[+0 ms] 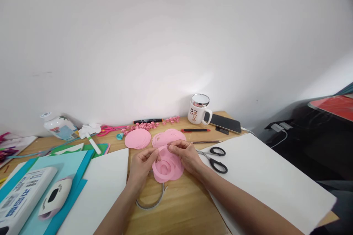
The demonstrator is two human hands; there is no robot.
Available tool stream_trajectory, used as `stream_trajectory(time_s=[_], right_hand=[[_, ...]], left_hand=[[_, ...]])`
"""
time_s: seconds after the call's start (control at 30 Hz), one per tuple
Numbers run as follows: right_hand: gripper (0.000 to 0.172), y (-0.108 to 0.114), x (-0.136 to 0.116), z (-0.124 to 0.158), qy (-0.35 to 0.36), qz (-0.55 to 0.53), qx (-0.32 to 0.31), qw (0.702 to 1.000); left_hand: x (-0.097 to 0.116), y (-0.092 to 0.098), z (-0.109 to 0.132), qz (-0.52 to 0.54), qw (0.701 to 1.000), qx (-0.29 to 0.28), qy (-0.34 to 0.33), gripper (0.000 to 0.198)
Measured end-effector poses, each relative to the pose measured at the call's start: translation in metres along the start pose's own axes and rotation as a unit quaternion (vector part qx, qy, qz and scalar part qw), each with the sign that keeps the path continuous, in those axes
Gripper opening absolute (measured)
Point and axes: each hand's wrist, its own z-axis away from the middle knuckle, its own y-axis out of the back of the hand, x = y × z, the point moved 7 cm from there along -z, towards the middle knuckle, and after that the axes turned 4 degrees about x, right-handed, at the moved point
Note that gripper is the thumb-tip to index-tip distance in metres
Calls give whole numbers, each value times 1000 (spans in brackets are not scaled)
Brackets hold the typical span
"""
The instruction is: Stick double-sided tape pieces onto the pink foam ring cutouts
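Fingertips of my left hand (pixel 142 165) pinch the upper left edge of a pink paper ring (pixel 156 170). Opposite it, my right hand (pixel 188 155) is closed, thumb against forefinger, on the upper right of the same pink paper. More curled pink rings overlap beneath, so where one piece ends I cannot tell. Just beyond the hands lie a stack of pink paper circles (pixel 137 138) and a pile of cut pink pieces (pixel 168 136). Scissors with black handles (pixel 217 159) rest to the right of my right hand. A thin grey curved band (pixel 150 207) lies below the left hand.
A white mug (pixel 196 112) stands at the back beside a phone (pixel 224 123). White sheets (pixel 264 176) cover the right side. On the left are teal papers (pixel 64 165), a white box (pixel 27 198), a jar (pixel 59 126) and pink scissors (pixel 109 129).
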Motion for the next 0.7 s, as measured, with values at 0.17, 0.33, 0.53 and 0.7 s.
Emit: stream_trajectory(time_s=[0.17,0.33,0.53,0.7], right_hand=[[16,1,2,0,-13,-2,4,1000],[22,0,2,0,-33,-6,2,999],[24,3,5,-3,-24,-11,0,1000],[21,4,4,-4,-7,3,-3,1000]], left_hand=[[0,1,-1,-3,1000,-3,-11,25],[-2,4,-2,6,1000,13,-17,24],[-4,4,-2,0,1000,15,5,26],[-3,2,-1,3,1000,11,7,27]])
